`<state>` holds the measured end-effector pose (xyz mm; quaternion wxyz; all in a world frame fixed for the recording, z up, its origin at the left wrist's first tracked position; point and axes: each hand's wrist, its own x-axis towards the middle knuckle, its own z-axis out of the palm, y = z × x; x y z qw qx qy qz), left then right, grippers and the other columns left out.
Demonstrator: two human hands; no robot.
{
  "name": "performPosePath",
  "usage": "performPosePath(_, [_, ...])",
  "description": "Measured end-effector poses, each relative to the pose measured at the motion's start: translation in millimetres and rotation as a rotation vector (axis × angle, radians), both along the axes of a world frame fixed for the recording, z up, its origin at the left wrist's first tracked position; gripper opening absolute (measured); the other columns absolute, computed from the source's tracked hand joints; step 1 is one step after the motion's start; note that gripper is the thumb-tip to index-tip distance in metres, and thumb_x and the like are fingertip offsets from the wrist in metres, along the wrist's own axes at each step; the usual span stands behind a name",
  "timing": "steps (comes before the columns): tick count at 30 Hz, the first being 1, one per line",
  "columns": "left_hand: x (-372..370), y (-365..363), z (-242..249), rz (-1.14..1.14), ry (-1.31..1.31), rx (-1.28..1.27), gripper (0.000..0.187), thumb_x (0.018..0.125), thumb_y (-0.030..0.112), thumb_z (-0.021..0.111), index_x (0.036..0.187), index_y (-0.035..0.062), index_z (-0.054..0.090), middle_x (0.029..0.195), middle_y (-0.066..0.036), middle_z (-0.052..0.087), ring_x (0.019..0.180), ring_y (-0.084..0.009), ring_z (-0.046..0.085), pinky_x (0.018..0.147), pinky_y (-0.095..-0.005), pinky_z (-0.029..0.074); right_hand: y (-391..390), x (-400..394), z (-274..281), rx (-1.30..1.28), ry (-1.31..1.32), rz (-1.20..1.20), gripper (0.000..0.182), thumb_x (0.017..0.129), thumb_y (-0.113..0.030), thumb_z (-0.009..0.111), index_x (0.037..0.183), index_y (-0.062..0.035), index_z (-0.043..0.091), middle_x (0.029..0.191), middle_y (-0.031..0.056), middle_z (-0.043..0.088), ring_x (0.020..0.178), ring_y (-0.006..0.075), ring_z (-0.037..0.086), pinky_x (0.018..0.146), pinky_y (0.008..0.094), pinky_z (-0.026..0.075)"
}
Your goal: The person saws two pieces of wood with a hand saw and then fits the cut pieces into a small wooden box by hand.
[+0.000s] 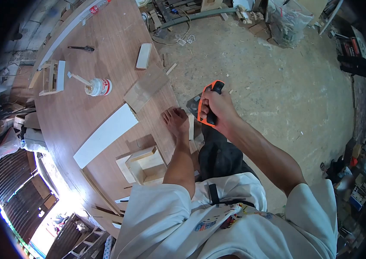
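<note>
My right hand [218, 105] is wrapped around the orange and black handle of a handsaw [201, 117]. Only a short dark part of the blade shows, pointing left toward the table edge. My left hand [177, 121] rests at that edge with its fingers curled under; whatever they press on or hold is hidden. Beside the left wrist, a narrow white piece of wood [191, 127] shows past the edge. A thin brown board [146, 88] lies up and left of this hand. Further left is a long white curved panel [106, 134].
On the wooden table [70, 116] are an open glue tub [103, 87] with a stick in it, a brush [81, 48], a small white block [143, 56], a slatted wooden frame [52, 78] and an open wooden box [148, 166]. A plastic bag [287, 26] stands on the concrete floor.
</note>
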<state>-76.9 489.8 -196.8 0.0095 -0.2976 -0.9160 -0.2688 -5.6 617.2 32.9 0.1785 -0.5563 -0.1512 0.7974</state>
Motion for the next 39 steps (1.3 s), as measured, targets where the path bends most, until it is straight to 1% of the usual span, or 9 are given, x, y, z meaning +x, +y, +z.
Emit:
performPosePath(7, [-2, -2, -5, -0.003, 0.011, -0.026, 0.017, 0.076, 0.015, 0.056, 0.088, 0.0038, 0.054, 0.088, -0.016, 0.054, 0.089, -0.0359, 0.052, 0.086, -0.0459, 0.040, -9, -4, 5, 0.066, -0.004, 0.033, 0.009, 0.080, 0.002, 0.045, 0.082, -0.0052, 0.041, 0.065, 0.0066, 0.042, 0.048, 0.0158, 0.043, 0.040, 0.0350, 0.037])
performPosePath(13, [-1, -2, -1, -0.032, 0.046, -0.003, 0.018, 0.075, 0.015, 0.056, 0.088, 0.0036, 0.054, 0.088, -0.016, 0.054, 0.090, -0.0357, 0.052, 0.085, -0.0458, 0.040, -6, -12, 12, 0.008, -0.034, -0.072, 0.010, 0.080, 0.003, 0.045, 0.083, -0.0054, 0.041, 0.066, 0.0064, 0.042, 0.045, 0.0162, 0.042, 0.039, 0.0351, 0.037])
performPosePath(15, [-1, 2, 2, -0.016, 0.034, -0.001, 0.017, 0.074, 0.014, 0.056, 0.087, 0.0038, 0.053, 0.088, -0.016, 0.054, 0.090, -0.0354, 0.052, 0.085, -0.0454, 0.040, -11, -9, 16, 0.037, -0.049, -0.072, 0.014, 0.080, 0.003, 0.046, 0.075, -0.0083, 0.040, 0.064, 0.0032, 0.040, 0.048, 0.0135, 0.040, 0.043, 0.0314, 0.035])
performPosePath(18, [0, -2, -2, -0.011, 0.021, 0.023, 0.016, 0.073, 0.013, 0.056, 0.086, 0.0040, 0.052, 0.086, -0.015, 0.054, 0.090, -0.0350, 0.051, 0.085, -0.0450, 0.039, -4, -16, 10, -0.019, -0.038, -0.152, 0.015, 0.080, 0.004, 0.046, 0.074, -0.0082, 0.040, 0.065, 0.0037, 0.041, 0.048, 0.0141, 0.040, 0.043, 0.0316, 0.035])
performPosePath(26, [0, -2, -6, -0.017, 0.038, -0.007, 0.016, 0.071, 0.010, 0.055, 0.086, 0.0044, 0.052, 0.086, -0.015, 0.053, 0.089, -0.0345, 0.051, 0.085, -0.0453, 0.039, -20, -10, 18, 0.035, -0.038, -0.146, 0.015, 0.080, 0.004, 0.046, 0.075, -0.0091, 0.040, 0.065, 0.0032, 0.041, 0.050, 0.0141, 0.041, 0.042, 0.0309, 0.035])
performPosePath(28, [-2, -3, -10, -0.036, 0.064, -0.008, 0.015, 0.071, 0.010, 0.054, 0.085, 0.0051, 0.051, 0.086, -0.015, 0.053, 0.089, -0.0345, 0.051, 0.085, -0.0444, 0.039, -21, -15, 26, 0.032, -0.043, -0.172, 0.010, 0.080, 0.002, 0.045, 0.083, -0.0065, 0.040, 0.067, 0.0062, 0.044, 0.047, 0.0155, 0.043, 0.039, 0.0336, 0.038])
performPosePath(31, [-1, 0, -2, -0.012, 0.005, -0.018, 0.014, 0.072, 0.010, 0.054, 0.085, 0.0056, 0.051, 0.086, -0.015, 0.053, 0.091, -0.0346, 0.051, 0.085, -0.0440, 0.039, -24, 0, -5, 0.056, -0.061, -0.134, 0.008, 0.081, 0.001, 0.045, 0.081, -0.0062, 0.041, 0.065, 0.0059, 0.044, 0.046, 0.0149, 0.043, 0.039, 0.0332, 0.039])
performPosePath(34, [-2, 6, 0, -0.005, 0.006, -0.012, 0.014, 0.072, 0.010, 0.054, 0.085, 0.0059, 0.051, 0.087, -0.014, 0.053, 0.092, -0.0341, 0.050, 0.086, -0.0442, 0.038, -27, -1, -12, 0.044, -0.070, -0.124, 0.009, 0.083, 0.000, 0.046, 0.081, -0.0076, 0.041, 0.064, 0.0049, 0.044, 0.046, 0.0142, 0.043, 0.040, 0.0324, 0.039])
performPosePath(39, [1, 1, 2, 0.008, -0.027, -0.004, 0.015, 0.073, 0.010, 0.055, 0.087, 0.0061, 0.052, 0.088, -0.014, 0.054, 0.094, -0.0329, 0.050, 0.087, -0.0441, 0.037, -23, -2, 19, 0.059, -0.034, -0.134, 0.012, 0.083, -0.001, 0.045, 0.078, -0.0111, 0.041, 0.062, 0.0020, 0.040, 0.045, 0.0131, 0.040, 0.040, 0.0319, 0.036])
